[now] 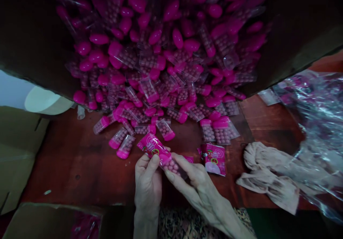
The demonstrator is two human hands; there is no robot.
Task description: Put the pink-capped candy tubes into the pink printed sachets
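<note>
Close in front of me, my left hand (148, 180) pinches a shiny pink printed sleeve (153, 148) between thumb and fingers. My right hand (199, 187) grips a small clear container of pink balls (172, 167), whose upper end meets the sleeve's lower end. How far the container sits inside the sleeve I cannot tell. More printed sleeves (215, 159) lie flat just right of my hands. Beyond my fingers, loose containers with bright pink caps (125, 147) rest on the reddish table (88, 171), at the foot of a large heap (148, 89).
Dark carton walls (292, 35) flank the heap. A crumpled pale cloth (268, 176) and a clear plastic bag (318, 132) lie at right. On the left are a white bowl (48, 101), a cardboard box (20, 153) and, below, an open box (45, 221) with pink items.
</note>
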